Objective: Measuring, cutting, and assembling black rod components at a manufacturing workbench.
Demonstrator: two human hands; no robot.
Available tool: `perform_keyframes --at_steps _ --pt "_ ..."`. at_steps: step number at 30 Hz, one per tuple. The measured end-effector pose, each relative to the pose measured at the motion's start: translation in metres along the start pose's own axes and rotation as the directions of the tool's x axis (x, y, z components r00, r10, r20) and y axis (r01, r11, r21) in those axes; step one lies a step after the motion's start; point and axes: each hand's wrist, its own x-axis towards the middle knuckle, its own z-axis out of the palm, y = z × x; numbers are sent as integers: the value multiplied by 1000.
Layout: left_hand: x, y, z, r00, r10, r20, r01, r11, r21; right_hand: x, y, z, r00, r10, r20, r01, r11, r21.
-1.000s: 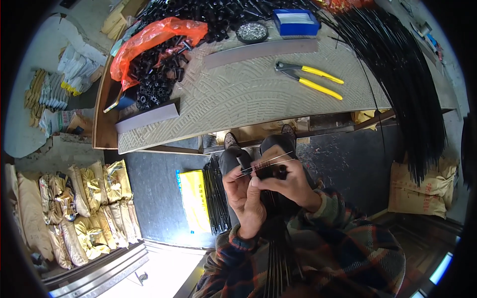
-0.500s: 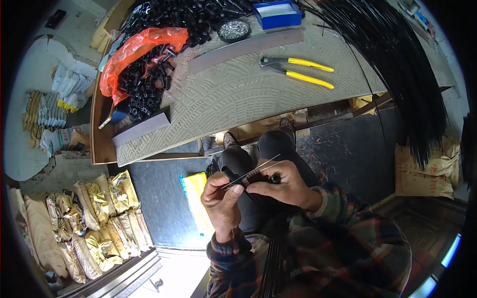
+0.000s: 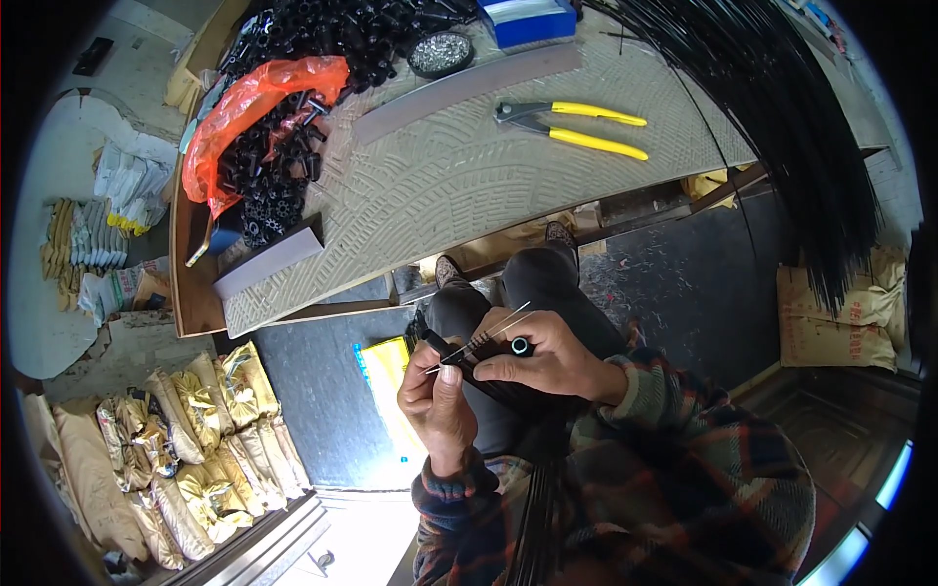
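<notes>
Fingers of the left hand (image 3: pixel 442 415) pinch thin wires (image 3: pixel 508 319) just below frame centre; those of the right hand (image 3: pixel 559 357) curl round a black tube (image 3: pixel 522 346). The wires look light, springy, perhaps slippery: best gripped near one end.

My right hand (image 3: pixel 559 360) partly hides a black tube (image 3: pixel 522 346); my view cuts off the far blue box (image 3: pixel 532 27) and black rods (image 3: pixel 767 122).
</notes>
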Motion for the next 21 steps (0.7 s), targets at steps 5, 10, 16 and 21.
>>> perform_keyframes --at_steps 5,10,16,21 --pt "-6 -4 -1 999 29 -19 -30 999 -33 1 -8 2 999 -36 -8 35 994 -108" --pt "-13 -3 7 994 83 -65 -89 992 -93 -4 -15 15 981 -159 -107 122 948 -294" --pt "-13 -12 9 985 154 -76 -160 984 -81 0 -7 9 975 219 33 -221 966 136" --pt "-10 -17 13 979 201 -40 -203 978 -51 -4 -5 8 989 145 21 -146 985 93"
